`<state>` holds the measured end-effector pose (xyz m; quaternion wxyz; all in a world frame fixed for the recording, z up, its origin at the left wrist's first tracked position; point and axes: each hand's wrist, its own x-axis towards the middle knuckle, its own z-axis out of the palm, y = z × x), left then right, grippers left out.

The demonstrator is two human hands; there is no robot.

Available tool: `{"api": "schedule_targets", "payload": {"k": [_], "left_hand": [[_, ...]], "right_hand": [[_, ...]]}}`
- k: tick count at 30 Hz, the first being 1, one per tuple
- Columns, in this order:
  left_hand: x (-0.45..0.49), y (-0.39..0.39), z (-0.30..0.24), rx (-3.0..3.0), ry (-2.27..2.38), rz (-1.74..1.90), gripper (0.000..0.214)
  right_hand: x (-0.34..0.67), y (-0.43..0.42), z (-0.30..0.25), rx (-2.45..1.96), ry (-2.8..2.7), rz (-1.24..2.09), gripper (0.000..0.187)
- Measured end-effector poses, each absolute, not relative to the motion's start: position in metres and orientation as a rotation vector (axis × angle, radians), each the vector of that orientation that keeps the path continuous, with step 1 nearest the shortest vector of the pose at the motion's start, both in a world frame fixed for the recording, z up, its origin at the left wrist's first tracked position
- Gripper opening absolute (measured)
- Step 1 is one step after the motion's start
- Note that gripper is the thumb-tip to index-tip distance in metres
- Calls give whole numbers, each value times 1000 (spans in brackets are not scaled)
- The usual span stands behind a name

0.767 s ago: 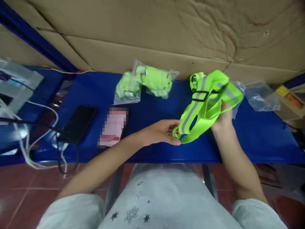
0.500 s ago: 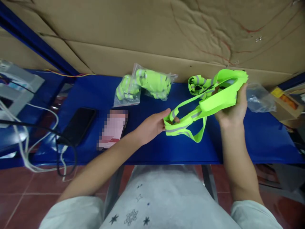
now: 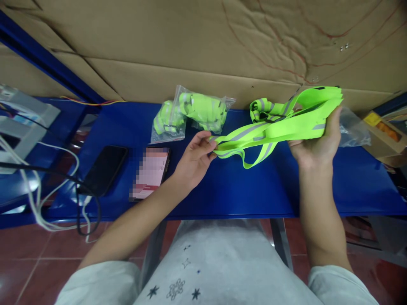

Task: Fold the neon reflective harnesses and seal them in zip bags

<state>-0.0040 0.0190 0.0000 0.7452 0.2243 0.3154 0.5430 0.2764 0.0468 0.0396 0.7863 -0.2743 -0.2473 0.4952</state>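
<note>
A neon-green reflective vest (image 3: 280, 127) with grey stripes hangs stretched above the blue table (image 3: 222, 190). My left hand (image 3: 194, 159) pinches its left end near the table's middle. My right hand (image 3: 318, 142) is closed round the bunched right part, held higher at the right. A loop of strap sags between the two hands. Behind the stretched vest a second bundle of green straps (image 3: 262, 111) lies on the table by the cardboard.
Clear bags of folded green vests (image 3: 190, 112) lie at the back. A black phone (image 3: 103, 168) and a pink card (image 3: 151, 171) sit at the left, with white and black cables (image 3: 47, 186). An empty clear bag (image 3: 352, 131) lies at the right. Cardboard (image 3: 206, 46) walls the back.
Both hands moved apart: the left drew its end leftward and up, the right rose to the right, and the bunched vest was pulled out into a long stretched band.
</note>
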Motion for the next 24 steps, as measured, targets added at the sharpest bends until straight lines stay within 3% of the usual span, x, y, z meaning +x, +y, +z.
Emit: {"api": "schedule_targets", "payload": {"k": [8, 12, 17, 24], "left_hand": [[-9, 15, 12, 940, 667, 957, 48], [-5, 10, 8, 1234, 775, 753, 35], [-6, 11, 4, 1313, 781, 725, 46], [-9, 13, -10, 1172, 716, 685, 28]], "right_hand": [[275, 39, 51, -505, -535, 1028, 22], [271, 37, 50, -492, -643, 1015, 27], [274, 39, 51, -533, -617, 985, 31], [278, 39, 51, -519, -574, 1038, 22]]}}
